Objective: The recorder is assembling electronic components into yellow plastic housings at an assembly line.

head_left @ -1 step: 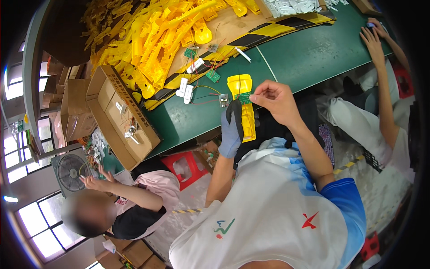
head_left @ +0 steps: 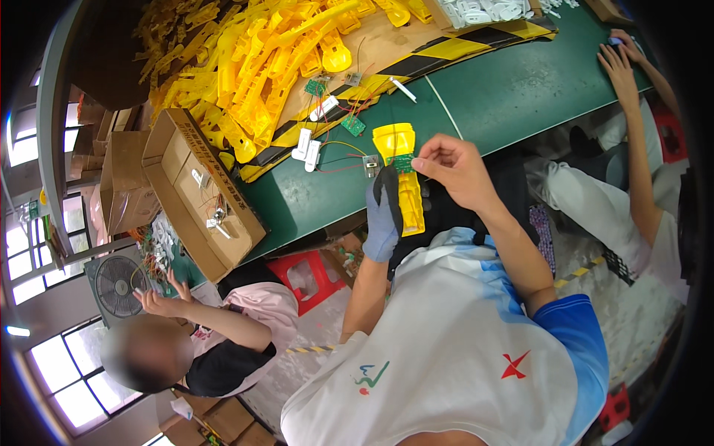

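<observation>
My left hand (head_left: 384, 215), in a blue-grey glove, is closed around a yellow plastic housing (head_left: 410, 204) with a wide upper end, held above my lap at the bench's edge. A small green circuit board (head_left: 402, 163) lies across the housing's narrow neck. With thumb and forefinger together, my right hand (head_left: 455, 169) pinches the board's right end; its other fingers are curled. Left of the housing is a small silvery metal part (head_left: 371, 166), with thin wires running to a white plastic piece (head_left: 312, 157) on the bench.
A heap of yellow housings (head_left: 260, 67) covers the board behind striped tape (head_left: 446, 48). Wired circuit boards (head_left: 354, 125) and a white stick-like piece (head_left: 403, 90) lie on the green bench (head_left: 513, 89). An open cardboard box (head_left: 242, 241) stands left. Co-workers' hands (head_left: 167, 297) appear at both sides.
The upper end of the yellow housing has tipped slightly left, and the board and my right hand have shifted slightly left with it. My left hand keeps its hold.
</observation>
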Demonstrator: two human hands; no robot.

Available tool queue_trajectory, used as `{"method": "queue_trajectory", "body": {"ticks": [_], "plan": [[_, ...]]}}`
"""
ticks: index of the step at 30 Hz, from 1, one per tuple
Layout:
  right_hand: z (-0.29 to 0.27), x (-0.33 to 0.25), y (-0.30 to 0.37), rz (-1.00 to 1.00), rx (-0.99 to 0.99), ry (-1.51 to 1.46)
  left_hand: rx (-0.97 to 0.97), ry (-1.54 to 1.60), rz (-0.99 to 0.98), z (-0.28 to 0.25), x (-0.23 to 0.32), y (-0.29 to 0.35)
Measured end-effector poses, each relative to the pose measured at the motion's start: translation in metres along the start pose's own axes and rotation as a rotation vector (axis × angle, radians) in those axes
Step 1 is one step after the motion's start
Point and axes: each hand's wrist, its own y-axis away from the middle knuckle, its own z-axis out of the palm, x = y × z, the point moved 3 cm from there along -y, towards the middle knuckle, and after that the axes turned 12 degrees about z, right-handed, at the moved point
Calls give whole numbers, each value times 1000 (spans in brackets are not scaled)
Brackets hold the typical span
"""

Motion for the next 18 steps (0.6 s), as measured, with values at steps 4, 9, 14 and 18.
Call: {"method": "queue_trajectory", "body": {"ticks": [4, 9, 14, 18], "plan": [[19, 6, 3, 39, -30, -110, 35, 165, -50, 0, -3, 1], [15, 3, -2, 131, -104, -134, 73, 209, -30, 3, -10, 1], [6, 9, -3, 101, -98, -130, 11, 423, -138, 7, -13, -4], [6, 7, -1, 125, -106, -164, 6, 183, -147, 10, 4, -6]]}}
